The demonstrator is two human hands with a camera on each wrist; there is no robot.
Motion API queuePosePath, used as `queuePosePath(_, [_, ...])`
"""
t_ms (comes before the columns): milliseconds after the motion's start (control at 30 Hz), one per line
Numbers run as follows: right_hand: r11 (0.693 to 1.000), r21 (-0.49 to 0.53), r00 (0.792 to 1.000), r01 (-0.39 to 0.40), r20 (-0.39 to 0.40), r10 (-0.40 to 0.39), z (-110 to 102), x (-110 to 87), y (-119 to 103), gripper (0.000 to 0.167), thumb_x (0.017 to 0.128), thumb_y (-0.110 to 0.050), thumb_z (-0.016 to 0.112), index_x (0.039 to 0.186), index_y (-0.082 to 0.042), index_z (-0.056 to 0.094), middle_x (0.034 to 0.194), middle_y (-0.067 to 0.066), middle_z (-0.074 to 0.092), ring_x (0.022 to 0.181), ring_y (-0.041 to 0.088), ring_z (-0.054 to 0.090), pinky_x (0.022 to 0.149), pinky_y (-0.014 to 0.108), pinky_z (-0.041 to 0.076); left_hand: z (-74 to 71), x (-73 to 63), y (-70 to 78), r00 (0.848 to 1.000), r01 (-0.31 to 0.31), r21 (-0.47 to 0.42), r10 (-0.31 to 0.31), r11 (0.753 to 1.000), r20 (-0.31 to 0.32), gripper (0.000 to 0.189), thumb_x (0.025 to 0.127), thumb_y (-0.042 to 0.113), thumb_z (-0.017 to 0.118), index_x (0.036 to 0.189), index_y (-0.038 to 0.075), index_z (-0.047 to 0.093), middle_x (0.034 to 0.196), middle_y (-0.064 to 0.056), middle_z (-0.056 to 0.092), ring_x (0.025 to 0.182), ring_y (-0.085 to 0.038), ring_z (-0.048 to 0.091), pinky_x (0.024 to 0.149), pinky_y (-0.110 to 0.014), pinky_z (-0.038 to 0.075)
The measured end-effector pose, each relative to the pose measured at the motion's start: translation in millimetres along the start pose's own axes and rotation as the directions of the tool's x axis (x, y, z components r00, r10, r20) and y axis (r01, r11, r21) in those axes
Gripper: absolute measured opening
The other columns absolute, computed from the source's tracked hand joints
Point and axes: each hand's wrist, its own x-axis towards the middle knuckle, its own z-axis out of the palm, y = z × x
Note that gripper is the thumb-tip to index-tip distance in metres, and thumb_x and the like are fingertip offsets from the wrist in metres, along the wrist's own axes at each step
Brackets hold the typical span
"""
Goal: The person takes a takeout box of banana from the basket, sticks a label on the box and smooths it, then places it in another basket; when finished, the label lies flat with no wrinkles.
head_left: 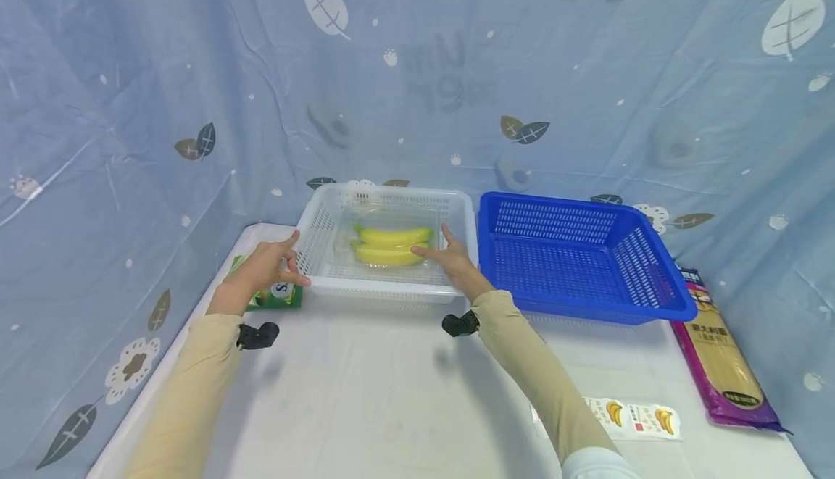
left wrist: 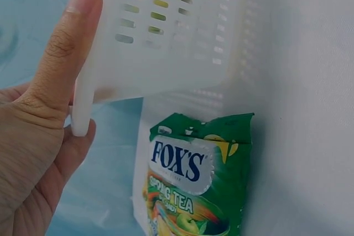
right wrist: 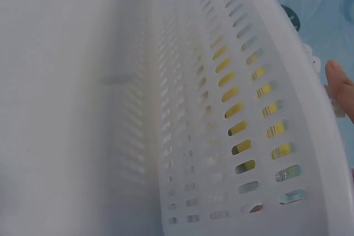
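Two yellow bananas [head_left: 390, 236] lie in a clear plastic tray [head_left: 343, 247] inside the white basket [head_left: 385, 289]. My left hand [head_left: 267, 267] is at the basket's left front corner. In the left wrist view, the rim passes between its thumb [left wrist: 66, 42] and its other fingers. Over the basket's right front part is my right hand [head_left: 455, 258], with thumb and index finger spread apart. Its thumb tip overlaps the end of the lower banana in the head view. Only part of a finger [right wrist: 341, 89] shows beyond the rim in the right wrist view.
A blue basket [head_left: 554, 272] stands right beside the white one. A green Fox's candy bag [left wrist: 199, 175] lies under the left hand. At the right edge is a purple noodle package [head_left: 724, 363]. Banana-printed labels [head_left: 631, 419] lie near the right forearm.
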Motion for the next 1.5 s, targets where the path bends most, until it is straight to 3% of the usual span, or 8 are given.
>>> queuePosePath(200, [0.999,-0.018,0.999,0.028,0.022,-0.027,3,2.4,-2,0.105,0.078,-0.014,0.081,0.155,-0.024,0.010,0.161,0.006,0.000,0.145,0.030,0.002,0.114,0.048,0.013,-3.8,-0.7,-0.5,1.000,-0.018,0.005,0.018,1.000,-0.006,0.030,0.073,0.028,0.083,0.065,0.011,0.058,0.154,-0.021,0.019,0.050,-0.014,0.031,0.068,-0.036,0.041])
queuePosePath(400, [0.992,-0.096,0.996,0.084,0.024,-0.082,4,6.2,0,0.109,0.077,-0.011,0.081,0.155,-0.027,0.006,0.161,0.006,-0.002,0.146,0.027,-0.005,0.115,0.048,0.003,-5.6,-1.5,-1.6,1.000,-0.023,-0.024,0.023,0.999,0.006,0.031,0.073,0.029,0.083,0.065,0.011,0.058,0.155,-0.021,0.018,0.048,-0.013,0.028,0.057,-0.031,0.039])
queuePosePath(633, [0.980,-0.178,0.996,0.083,0.052,-0.075,6,7.1,1,0.095,0.077,0.001,0.076,0.153,-0.021,0.023,0.159,0.015,-0.011,0.144,0.032,-0.011,0.114,0.051,0.001,-3.7,-1.4,-0.2,1.000,-0.014,-0.030,0.014,0.999,0.003,0.032,0.072,0.030,0.083,0.065,0.011,0.058,0.154,-0.021,0.019,0.048,-0.013,0.026,0.054,-0.031,0.038])
queuePosePath(833, [0.974,-0.190,0.992,0.122,0.001,-0.124,8,8.3,2,0.089,0.072,0.010,0.076,0.148,-0.015,0.036,0.160,0.014,0.002,0.146,0.031,0.000,0.115,0.046,0.008,-2.3,-0.5,-0.6,1.000,-0.013,-0.040,0.013,0.999,0.003,0.031,0.073,0.028,0.083,0.066,0.010,0.058,0.154,-0.020,0.019,0.046,-0.013,0.026,0.049,-0.031,0.038])
queuePosePath(1067, [0.974,-0.151,0.983,0.171,-0.033,-0.178,8,6.9,3,0.068,0.070,0.008,0.079,0.132,-0.010,0.057,0.157,0.009,0.022,0.144,0.028,0.017,0.113,0.040,0.022,0.6,1.8,-4.2,1.000,-0.011,0.003,0.011,1.000,-0.016,0.035,0.071,0.031,0.083,0.064,0.011,0.056,0.153,-0.022,0.021,0.052,-0.015,0.028,0.062,-0.033,0.039])
queuePosePath(1267, [0.971,-0.141,0.974,0.194,-0.087,-0.207,11,1.9,0,0.049,0.069,0.008,0.080,0.115,-0.001,0.066,0.154,0.009,0.030,0.143,0.025,0.023,0.112,0.036,0.026,2.0,1.8,-6.2,1.000,-0.012,-0.012,0.012,1.000,-0.012,0.035,0.071,0.031,0.083,0.065,0.011,0.055,0.153,-0.021,0.020,0.051,-0.015,0.027,0.055,-0.032,0.038])
queuePosePath(1500, [0.970,-0.144,0.962,0.197,-0.164,-0.220,13,-3.3,-2,0.034,0.065,0.007,0.083,0.096,0.004,0.069,0.147,0.011,0.039,0.139,0.024,0.031,0.113,0.035,0.022,1.2,1.3,-2.8,1.000,0.013,-0.001,-0.013,1.000,-0.017,0.035,0.071,0.032,0.083,0.065,0.010,0.056,0.154,-0.021,0.020,0.057,-0.018,0.034,0.068,-0.036,0.040])
